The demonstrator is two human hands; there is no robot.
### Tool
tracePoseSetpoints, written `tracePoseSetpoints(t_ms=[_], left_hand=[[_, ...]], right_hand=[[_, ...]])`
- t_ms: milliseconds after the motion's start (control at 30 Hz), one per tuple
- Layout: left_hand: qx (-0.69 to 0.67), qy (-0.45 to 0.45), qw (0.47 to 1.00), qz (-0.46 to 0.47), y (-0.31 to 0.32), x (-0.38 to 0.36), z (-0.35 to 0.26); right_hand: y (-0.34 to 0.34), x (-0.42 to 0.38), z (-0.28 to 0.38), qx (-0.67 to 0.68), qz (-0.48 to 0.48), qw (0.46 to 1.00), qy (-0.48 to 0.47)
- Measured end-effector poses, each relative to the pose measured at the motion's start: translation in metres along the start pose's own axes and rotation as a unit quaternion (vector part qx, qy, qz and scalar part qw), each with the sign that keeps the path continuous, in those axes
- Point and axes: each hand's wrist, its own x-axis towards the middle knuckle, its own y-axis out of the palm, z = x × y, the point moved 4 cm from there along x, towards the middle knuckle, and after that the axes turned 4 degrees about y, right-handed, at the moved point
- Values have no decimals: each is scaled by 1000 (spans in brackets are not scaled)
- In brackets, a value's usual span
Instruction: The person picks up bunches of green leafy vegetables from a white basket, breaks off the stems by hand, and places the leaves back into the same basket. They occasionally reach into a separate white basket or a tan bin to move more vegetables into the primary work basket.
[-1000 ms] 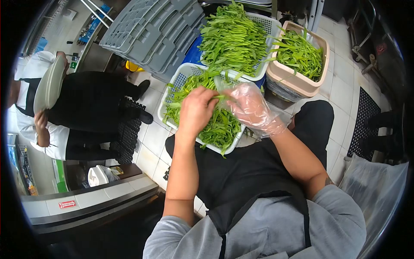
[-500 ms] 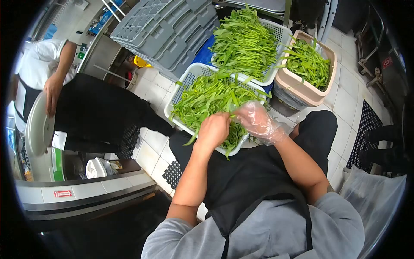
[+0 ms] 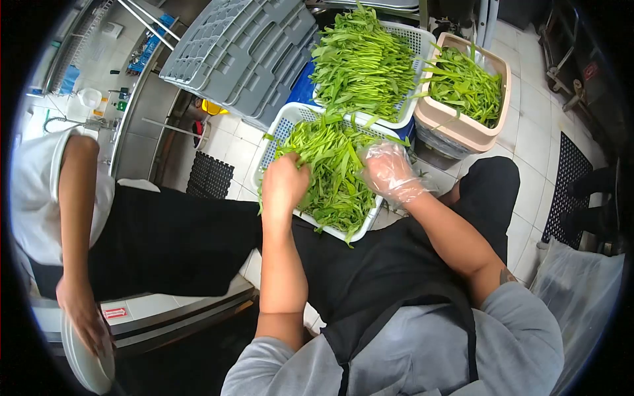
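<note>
A white perforated basket (image 3: 284,121) sits before my knees, heaped with loose water spinach (image 3: 333,188). Over its left side is my bare left hand (image 3: 285,187), fingers curled round some of the greens. My right hand (image 3: 389,173), in a clear plastic glove, is closed at the basket's right side, against the leaves. What its fingers hold is hidden by the glove and the back of the hand. Behind stands a second white basket (image 3: 421,47) with water spinach laid in bunched stems. To its right, a beige bin (image 3: 489,140) holds more loose greens.
Grey plastic racks (image 3: 247,56) are stacked at the back left. On the left another person (image 3: 76,198) in a white top holds a pale plate (image 3: 82,350). Black perforated mats (image 3: 210,175) lie on the tiled floor. Clear plastic sheeting (image 3: 578,290) hangs at the right.
My hands have moved apart from the middle of the basket, the left to the left, the right slightly right. The other person has come nearer, with the plate now lower.
</note>
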Motion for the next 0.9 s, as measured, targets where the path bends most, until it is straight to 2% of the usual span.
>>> tracePoseSetpoints(t_ms=[33,133,167,200,267,367,400,467,500,600,700,733,833,900], left_hand=[[0,9,1000,-8,10,16,7],[4,43,998,-41,51,54,7],[34,37,999,-16,66,61,1],[54,52,997,7,94,73,9],[96,13,993,61,116,81,8],[74,4,993,89,125,83,16],[30,30,997,58,124,83,20],[-58,79,995,-7,115,78,33],[-108,88,990,9,104,73,34],[-245,18,969,12,58,53,19],[-202,37,978,26,25,38,2],[-160,74,984,26,22,35,-3],[-73,187,979,17,20,24,-19],[-93,115,984,95,27,20,-23]], right_hand=[[-7,-3,3,20,-30,999,-15],[1,-9,2,36,-34,998,-29],[20,-13,-4,51,-80,994,-60],[18,-14,-4,63,-71,993,-74],[11,-15,1,89,-55,989,-102],[9,-16,-1,128,-102,979,-118],[6,-17,-2,135,-116,977,-121],[7,-13,-9,165,-87,977,-107],[3,-10,-11,186,-89,973,-104],[-17,-6,-12,240,-121,962,-57],[-36,1,-5,294,-188,937,-24],[-41,4,-4,313,-213,925,-19],[-41,6,2,266,-168,947,-61],[-15,5,-4,268,-102,955,-75]])
